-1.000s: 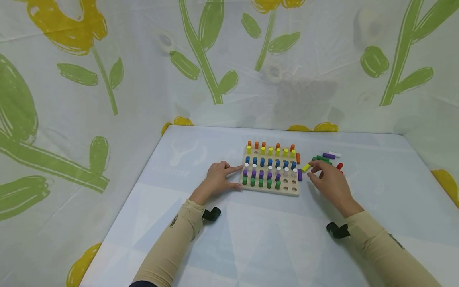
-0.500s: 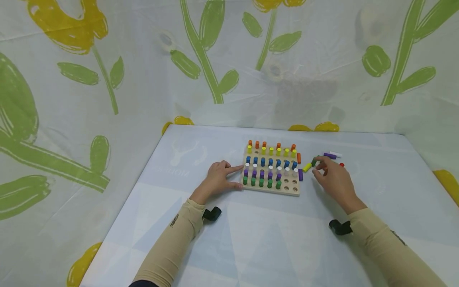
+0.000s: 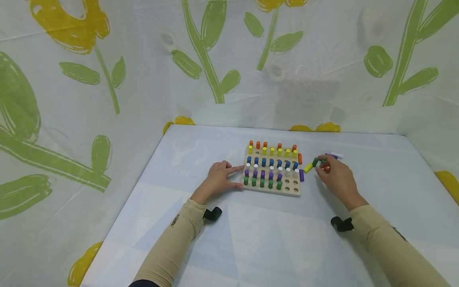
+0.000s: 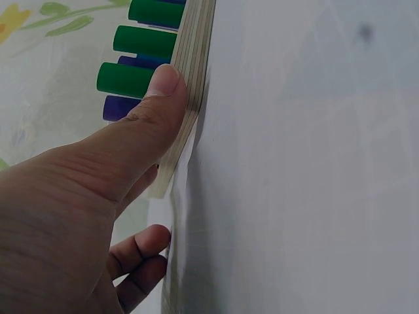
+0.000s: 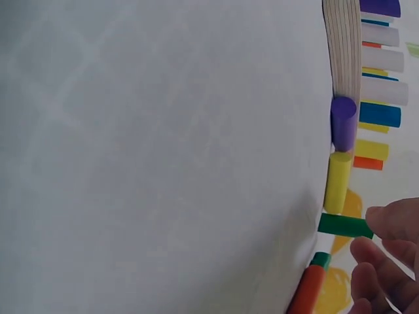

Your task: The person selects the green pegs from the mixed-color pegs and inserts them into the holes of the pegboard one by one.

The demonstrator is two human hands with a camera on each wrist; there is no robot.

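A wooden pegboard (image 3: 291, 192) holds rows of orange, yellow, blue, white, purple and green pegs, with several bare holes. My left hand (image 3: 219, 177) steadies the board's left side, thumb (image 4: 160, 95) on its near edge by the green pegs and index finger stretched along the side. Right of the board, my right hand (image 3: 338, 175) pinches the top of a roughly upright green peg (image 5: 344, 225). The fingers partly cover that end. A yellow peg (image 3: 308, 168) lies just left of it. A red-orange peg (image 5: 306, 288) lies close below the right hand.
Against the board's right side rest an orange peg (image 3: 299, 158) and a purple peg (image 3: 301, 175). Behind the right hand lie a white peg (image 3: 337, 155) and a partly hidden purple one. A floral sheet (image 3: 251, 91) encloses the table (image 3: 215, 247).
My right hand has shifted slightly right over the loose pegs, covering more of the purple and red ones. The left hand stays on the board, and the board's pegs look unchanged.
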